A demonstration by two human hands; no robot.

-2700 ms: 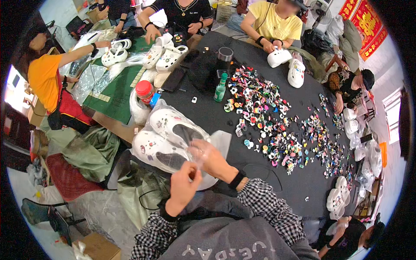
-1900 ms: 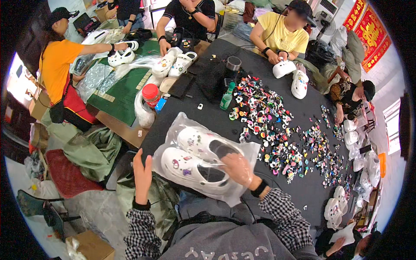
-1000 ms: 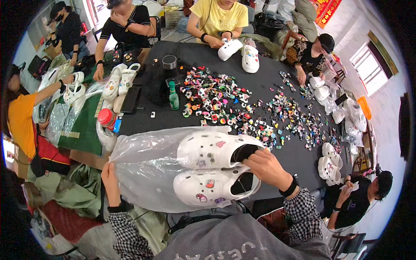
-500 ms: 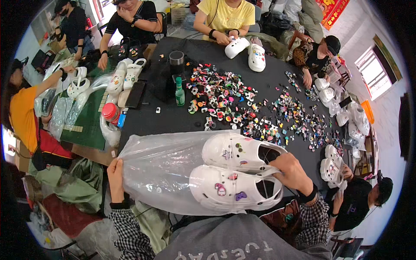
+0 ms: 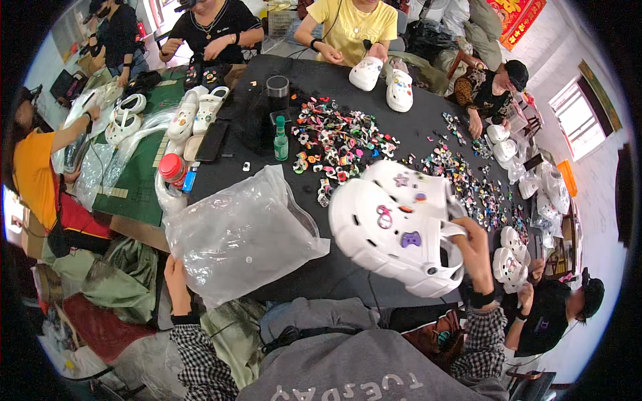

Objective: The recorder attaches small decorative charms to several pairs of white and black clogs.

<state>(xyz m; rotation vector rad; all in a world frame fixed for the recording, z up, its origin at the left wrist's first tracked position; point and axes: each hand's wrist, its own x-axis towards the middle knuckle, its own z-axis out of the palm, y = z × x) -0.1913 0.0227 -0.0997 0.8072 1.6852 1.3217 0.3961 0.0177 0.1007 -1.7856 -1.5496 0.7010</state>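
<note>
With my right hand (image 5: 473, 250) I grip a pair of white clogs (image 5: 374, 224) by their heel straps, toes pointing left. The clogs are lifted above the black table and carry charms, among them a purple game-controller shape and a pink one. My left hand (image 5: 177, 284) pinches the left edge of a clear plastic bag (image 5: 247, 234). The bag hangs flattened over the table's near left part, its open end toward the clogs but apart from them. My left fingers are partly hidden behind the bag.
Many colourful shoe charms (image 5: 348, 137) lie heaped across the black table (image 5: 221, 180). A green bottle (image 5: 281, 140), a dark cup (image 5: 277, 90) and a red-lidded jar (image 5: 172, 167) stand beyond the bag. Co-workers sit around, with more white clogs (image 5: 399, 90) before them.
The white clogs have come out of the plastic bag, raised by my right hand. The bag has gone flat and shifted in my left hand. Across the table, two people's hands have moved.
</note>
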